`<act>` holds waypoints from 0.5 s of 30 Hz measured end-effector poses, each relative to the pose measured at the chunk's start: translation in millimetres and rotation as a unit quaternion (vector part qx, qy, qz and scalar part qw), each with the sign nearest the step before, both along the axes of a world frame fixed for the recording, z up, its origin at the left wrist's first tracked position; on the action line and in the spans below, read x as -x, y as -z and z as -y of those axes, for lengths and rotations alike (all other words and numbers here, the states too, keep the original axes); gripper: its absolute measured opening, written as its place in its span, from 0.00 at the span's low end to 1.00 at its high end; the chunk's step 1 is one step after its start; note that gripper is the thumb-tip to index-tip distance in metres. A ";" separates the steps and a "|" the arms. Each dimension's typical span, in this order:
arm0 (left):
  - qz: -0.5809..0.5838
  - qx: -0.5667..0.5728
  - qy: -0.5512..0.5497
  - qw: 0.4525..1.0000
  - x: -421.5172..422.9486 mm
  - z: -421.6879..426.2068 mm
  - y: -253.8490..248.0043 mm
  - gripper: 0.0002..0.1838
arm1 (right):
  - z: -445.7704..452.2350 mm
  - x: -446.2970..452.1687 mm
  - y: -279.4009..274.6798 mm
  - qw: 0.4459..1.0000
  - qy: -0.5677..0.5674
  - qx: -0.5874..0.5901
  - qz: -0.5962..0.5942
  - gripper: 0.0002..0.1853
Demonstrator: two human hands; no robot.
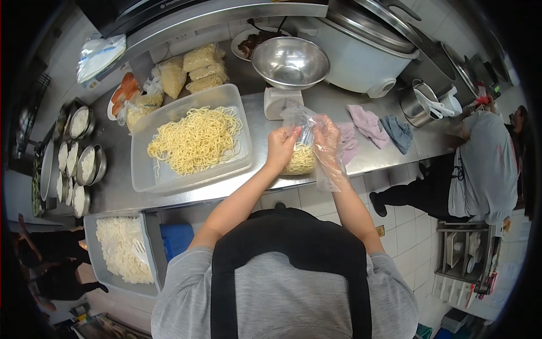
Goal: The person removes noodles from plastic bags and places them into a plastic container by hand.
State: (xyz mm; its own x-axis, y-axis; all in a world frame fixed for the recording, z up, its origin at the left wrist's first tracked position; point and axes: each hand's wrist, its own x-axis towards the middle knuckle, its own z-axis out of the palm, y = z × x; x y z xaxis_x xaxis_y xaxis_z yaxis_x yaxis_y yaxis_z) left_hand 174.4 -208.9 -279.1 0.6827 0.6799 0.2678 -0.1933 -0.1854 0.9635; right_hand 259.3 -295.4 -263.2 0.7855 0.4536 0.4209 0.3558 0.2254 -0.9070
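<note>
A clear plastic bag of yellow noodles (299,162) is in front of me at the counter's near edge. My left hand (282,146), bare, is closed on the bag's gathered top from the left. My right hand (326,140), in a loose clear plastic glove, is closed on the same top from the right. Left of my hands, a translucent tub (246,130) holds a heap of loose noodles (195,141). Just beyond the bag stands a white scale (274,104) with a steel bowl (291,65) on top.
Filled noodle bags (204,68) lie behind the tub. Small bowls of rice (87,164) stand far left, and a bin of rice (121,248) sits below the counter. Cloths (367,124), a steel pot (416,107) and a large cooker (361,56) are right. A person (480,164) stands at right.
</note>
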 end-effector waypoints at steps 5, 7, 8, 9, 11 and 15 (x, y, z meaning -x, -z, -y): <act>-0.116 -0.125 0.163 0.972 4.2 -23.3 -7.8 0.19 | 0.2 3.8 7.3 0.996 -0.039 0.005 -0.083 0.06; -0.150 -0.178 0.167 0.958 5.6 -25.7 -1.0 0.16 | 9.6 2.2 1.9 0.997 -0.046 0.055 -0.009 0.06; -0.138 -0.210 0.165 0.954 5.0 -25.0 12.4 0.16 | 12.2 -0.3 -2.1 0.992 -0.026 0.099 0.074 0.06; -0.128 -0.224 0.166 0.952 3.4 -23.6 20.7 0.15 | 9.7 -2.7 15.5 0.996 -0.031 0.081 0.026 0.06; -0.125 -0.281 0.167 0.937 6.5 -23.5 23.1 0.14 | 17.4 -4.9 12.3 0.980 -0.007 0.076 0.181 0.07; -0.095 -0.224 0.150 0.958 18.3 -20.8 17.6 0.05 | 37.1 -8.9 -26.2 0.989 -0.009 0.086 0.123 0.11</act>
